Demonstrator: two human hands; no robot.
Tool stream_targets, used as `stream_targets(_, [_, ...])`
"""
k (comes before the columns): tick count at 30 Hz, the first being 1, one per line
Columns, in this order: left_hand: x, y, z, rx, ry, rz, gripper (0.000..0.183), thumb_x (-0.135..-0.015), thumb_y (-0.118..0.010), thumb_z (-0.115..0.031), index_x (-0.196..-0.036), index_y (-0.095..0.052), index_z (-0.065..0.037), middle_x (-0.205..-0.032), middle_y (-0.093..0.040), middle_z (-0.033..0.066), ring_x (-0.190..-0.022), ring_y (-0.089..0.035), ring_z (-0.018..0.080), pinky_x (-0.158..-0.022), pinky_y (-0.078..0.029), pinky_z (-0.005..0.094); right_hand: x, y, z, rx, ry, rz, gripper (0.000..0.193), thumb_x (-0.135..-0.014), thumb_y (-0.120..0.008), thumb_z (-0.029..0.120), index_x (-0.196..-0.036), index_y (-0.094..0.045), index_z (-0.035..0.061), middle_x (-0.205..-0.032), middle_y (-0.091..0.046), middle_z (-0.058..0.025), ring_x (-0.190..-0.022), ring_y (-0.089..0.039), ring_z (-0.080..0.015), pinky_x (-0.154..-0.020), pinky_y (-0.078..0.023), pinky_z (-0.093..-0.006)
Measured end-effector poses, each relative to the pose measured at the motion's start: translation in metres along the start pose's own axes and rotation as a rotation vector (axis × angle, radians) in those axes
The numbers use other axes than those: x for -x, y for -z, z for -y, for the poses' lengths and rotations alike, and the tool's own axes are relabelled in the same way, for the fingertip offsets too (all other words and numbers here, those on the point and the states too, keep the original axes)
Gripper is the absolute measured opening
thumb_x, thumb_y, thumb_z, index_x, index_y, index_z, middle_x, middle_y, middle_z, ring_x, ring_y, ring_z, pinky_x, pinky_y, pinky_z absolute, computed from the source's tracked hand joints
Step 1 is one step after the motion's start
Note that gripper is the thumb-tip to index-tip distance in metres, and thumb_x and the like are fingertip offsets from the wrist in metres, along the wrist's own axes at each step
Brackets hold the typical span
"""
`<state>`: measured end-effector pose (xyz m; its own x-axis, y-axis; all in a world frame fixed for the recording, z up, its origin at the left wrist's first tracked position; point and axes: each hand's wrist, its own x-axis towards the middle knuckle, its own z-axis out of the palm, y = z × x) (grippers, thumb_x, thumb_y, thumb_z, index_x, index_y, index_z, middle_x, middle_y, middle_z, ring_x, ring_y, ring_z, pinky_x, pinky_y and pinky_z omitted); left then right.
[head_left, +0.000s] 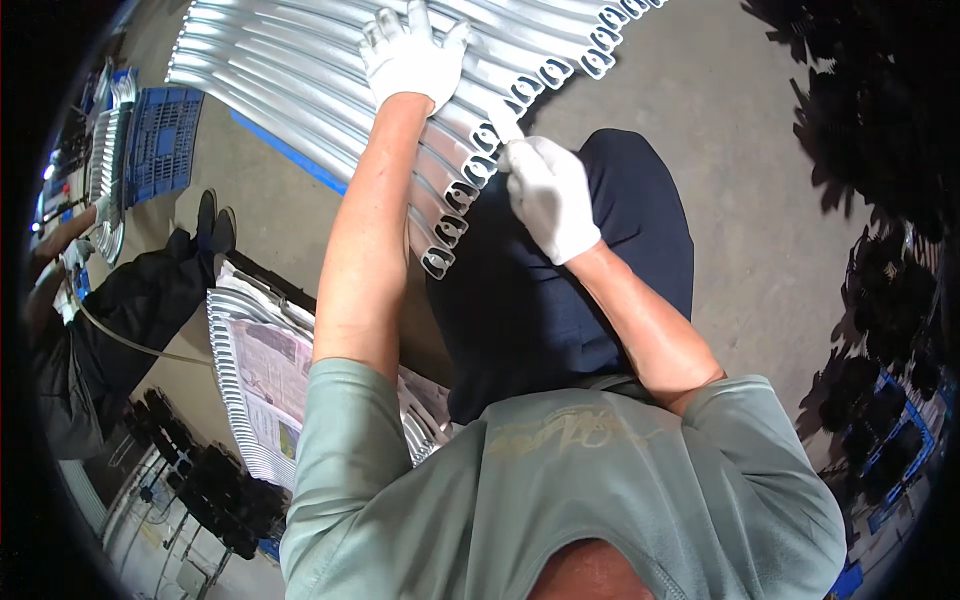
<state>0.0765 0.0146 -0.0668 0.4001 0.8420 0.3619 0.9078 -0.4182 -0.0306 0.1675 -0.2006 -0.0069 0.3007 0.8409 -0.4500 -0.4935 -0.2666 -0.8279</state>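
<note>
A row of silver metal profiles (290, 75) lies side by side in front of me. Their hollow ends, each with an inner rib, face right toward my legs. My left hand (415, 65), in a white glove, rests flat on top of the profiles with its fingers spread. At the open ends, my right hand (550, 195), also gloved in white, is closed around a pale flat strip (504, 122). The strip's far part is at a profile end (484, 137); whether it touches cannot be seen. What kind of tool the strip is does not show.
A blue edge (290, 152) shows under the profiles. Left of me, more curved profiles (232, 400) lie beside printed paper (270, 370). Further left are a blue crate (160, 145) and another person (130, 320) in dark trousers. Dark clustered parts (880, 290) stand at the right.
</note>
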Motion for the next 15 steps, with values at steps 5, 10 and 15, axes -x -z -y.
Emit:
stream_targets(5, [-0.002, 0.002, 0.002, 0.000, -0.002, 0.041, 0.077, -0.092, -0.038, -0.065, -0.145, -0.043, -0.008, -0.141, -0.045, 0.0303, -0.130, -0.043, 0.0469, -0.111, -0.029, 0.0534, -0.014, 0.004, -0.010, 0.066, 0.040, 0.054, 0.025, -0.098, -0.052, 0.022, -0.082, -0.060, 0.0049, -0.059, -0.047, 0.0003, -0.048, -0.038, -0.0081, -0.044, -0.031, -0.0212])
stream_targets(10, [-0.005, 0.003, 0.004, 0.007, 0.006, 0.118, 0.076, -0.092, -0.038, -0.065, -0.144, -0.043, -0.009, -0.140, -0.046, 0.0302, -0.129, -0.043, 0.0471, -0.111, -0.029, 0.0534, -0.003, 0.011, -0.009, 0.109, 0.021, -0.003, 0.026, -0.099, -0.053, 0.023, -0.081, -0.060, 0.0039, -0.059, -0.047, -0.0006, -0.047, -0.039, -0.0091, -0.045, -0.033, -0.0218])
stream_targets(15, [-0.008, 0.002, 0.004, 0.016, 0.030, 0.124, 0.077, -0.092, -0.038, -0.065, -0.145, -0.043, -0.009, -0.140, -0.046, 0.0301, -0.129, -0.043, 0.0473, -0.111, -0.030, 0.0541, 0.014, 0.021, 0.000, 0.138, 0.071, -0.092, 0.027, -0.100, -0.052, 0.023, -0.084, -0.060, 0.0022, -0.059, -0.049, -0.0013, -0.047, -0.041, -0.0106, -0.046, -0.034, -0.0222])
